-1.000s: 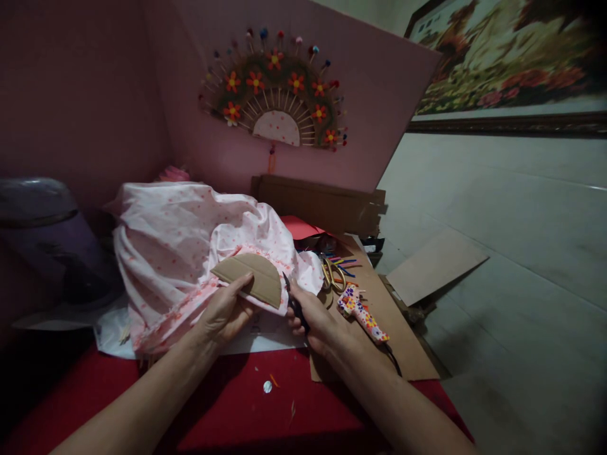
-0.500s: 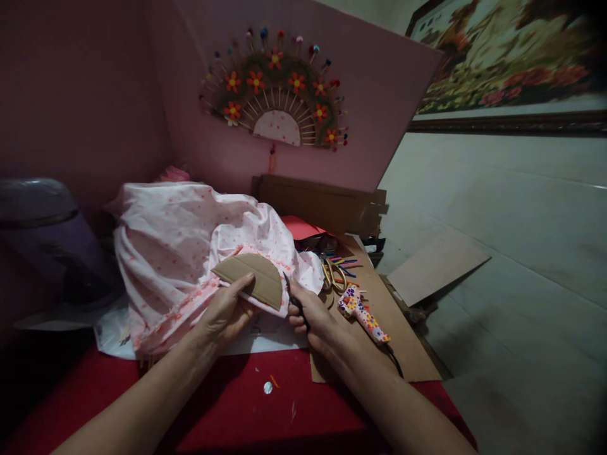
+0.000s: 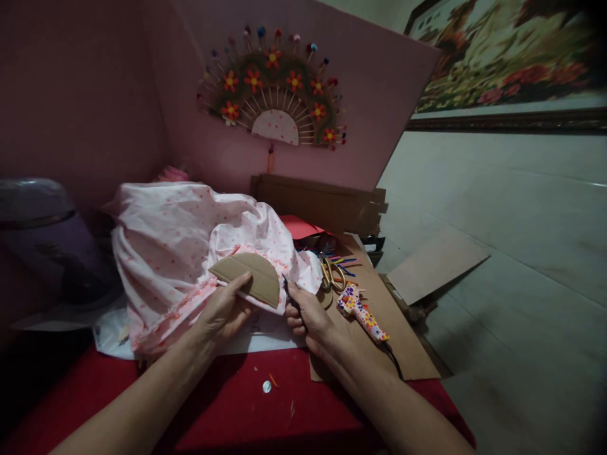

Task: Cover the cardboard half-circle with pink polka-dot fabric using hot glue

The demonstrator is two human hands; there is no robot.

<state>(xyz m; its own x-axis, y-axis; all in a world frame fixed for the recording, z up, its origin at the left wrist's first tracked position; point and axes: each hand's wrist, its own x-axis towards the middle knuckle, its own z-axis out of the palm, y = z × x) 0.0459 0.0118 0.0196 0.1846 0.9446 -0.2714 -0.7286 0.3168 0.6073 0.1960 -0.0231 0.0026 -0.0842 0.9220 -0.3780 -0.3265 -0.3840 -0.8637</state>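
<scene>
My left hand (image 3: 230,311) pinches a semicircular piece of brown cardboard (image 3: 258,276) against pink dotted cloth (image 3: 165,221), thumb on top and fingers underneath. In my right hand (image 3: 308,314) is a pair of dark scissors (image 3: 291,297), its blades at the cloth just beside the cardboard's right curved edge. A narrow border of cloth shows around that edge. The rest of the cloth lies bunched up behind and to the left of my hands.
Right of my hands, a flower-patterned glue gun (image 3: 363,314) and gold-handled scissors (image 3: 334,275) lie on a cardboard sheet (image 3: 398,341). A decorated fan (image 3: 275,95) rests on a pink board (image 3: 370,114) behind. A small silvery disc (image 3: 267,387) sits on the red tablecloth (image 3: 227,404).
Hardly anything differs. The whole view has shifted very slightly, and both hands keep their hold with the scissors at the same edge of the cloth.
</scene>
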